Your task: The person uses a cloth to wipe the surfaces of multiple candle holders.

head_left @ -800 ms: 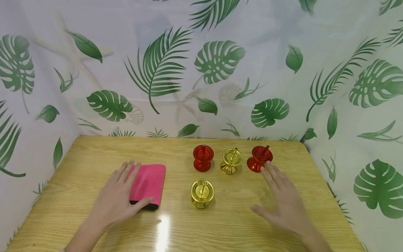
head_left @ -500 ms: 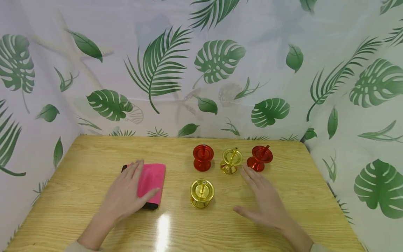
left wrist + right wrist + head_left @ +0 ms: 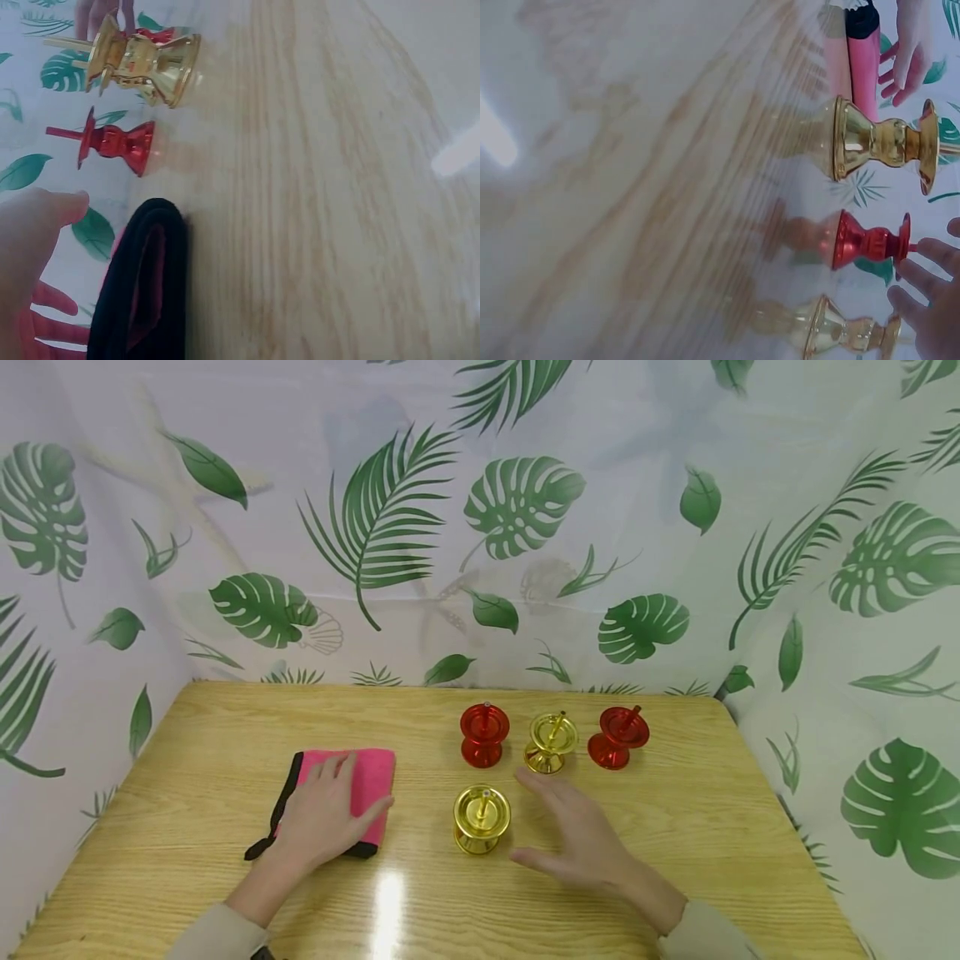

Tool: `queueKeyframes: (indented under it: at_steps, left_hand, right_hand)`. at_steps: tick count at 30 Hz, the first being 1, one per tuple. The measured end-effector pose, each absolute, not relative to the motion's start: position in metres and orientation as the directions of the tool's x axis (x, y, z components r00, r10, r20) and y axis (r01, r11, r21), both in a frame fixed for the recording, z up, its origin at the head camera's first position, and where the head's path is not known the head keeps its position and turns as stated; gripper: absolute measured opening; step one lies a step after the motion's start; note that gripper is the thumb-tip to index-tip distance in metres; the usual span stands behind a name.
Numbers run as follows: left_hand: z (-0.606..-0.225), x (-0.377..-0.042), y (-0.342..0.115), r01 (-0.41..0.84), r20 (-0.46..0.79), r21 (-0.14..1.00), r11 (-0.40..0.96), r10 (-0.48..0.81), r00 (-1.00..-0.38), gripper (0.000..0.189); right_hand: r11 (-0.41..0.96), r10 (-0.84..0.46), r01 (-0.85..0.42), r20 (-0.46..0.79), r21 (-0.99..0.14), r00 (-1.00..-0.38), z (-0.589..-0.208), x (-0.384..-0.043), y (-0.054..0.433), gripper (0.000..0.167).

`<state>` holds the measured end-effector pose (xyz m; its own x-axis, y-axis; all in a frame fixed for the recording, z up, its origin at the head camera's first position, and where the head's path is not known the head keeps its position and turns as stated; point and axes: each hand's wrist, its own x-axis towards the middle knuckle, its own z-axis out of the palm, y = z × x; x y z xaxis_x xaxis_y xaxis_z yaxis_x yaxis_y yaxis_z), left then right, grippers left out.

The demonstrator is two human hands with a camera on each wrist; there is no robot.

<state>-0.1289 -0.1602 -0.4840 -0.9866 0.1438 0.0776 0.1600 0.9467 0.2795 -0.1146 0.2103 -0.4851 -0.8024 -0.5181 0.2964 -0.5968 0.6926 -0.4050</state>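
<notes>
A folded pink cloth (image 3: 377, 781) with black edging lies on the left of the table. Over it hovers my left hand (image 3: 321, 814), fingers extended and thumb out to the right; the left wrist view shows it above the cloth's fold, holding nothing. To the right of the nearer gold candle holder (image 3: 482, 822) is my right hand (image 3: 581, 839), its fingers and thumb apart and nothing between them. Its fingertips are close to the front of the farther gold candle holder (image 3: 551, 745); contact cannot be made out. Two red candle holders, one left (image 3: 483, 742) and one right (image 3: 618, 739), flank that one.
The wooden table (image 3: 420, 910) carries a bright light reflection near its front. A white leaf-patterned curtain (image 3: 420, 552) stands behind the table and along both sides. A black strap (image 3: 258, 849) sticks out at the cloth's left corner.
Both hands have moved inward: my left hand has shifted right over the cloth, uncovering its left edge and strap. My right hand has moved left, from the right red candle holder toward the nearer gold one.
</notes>
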Motion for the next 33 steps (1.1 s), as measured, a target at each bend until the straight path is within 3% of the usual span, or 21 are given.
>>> queueKeyframes:
  at_steps: [14,24,33]
  left_hand:
    - [-0.491,-0.143,-0.141,0.138,0.086,0.134,0.981,0.128,-0.988,0.082]
    - [-0.491,-0.151,-0.134,0.096,0.047,0.11,0.989,0.091,-0.995,0.074]
    - [-0.488,-0.151,-0.132,0.085,0.016,0.123,0.989,0.083,-0.996,0.068]
  right_hand:
    - [0.673,-0.536,-0.557,0.198,-0.487,-0.821,-0.496,-0.128,0.188,0.089]
    - [0.66,-0.524,-0.508,0.146,-0.554,-0.839,-0.5,-0.129,0.179,0.089]
    - [0.583,-0.498,-0.409,0.09,-0.702,-0.863,-0.507,-0.131,0.173,0.086]
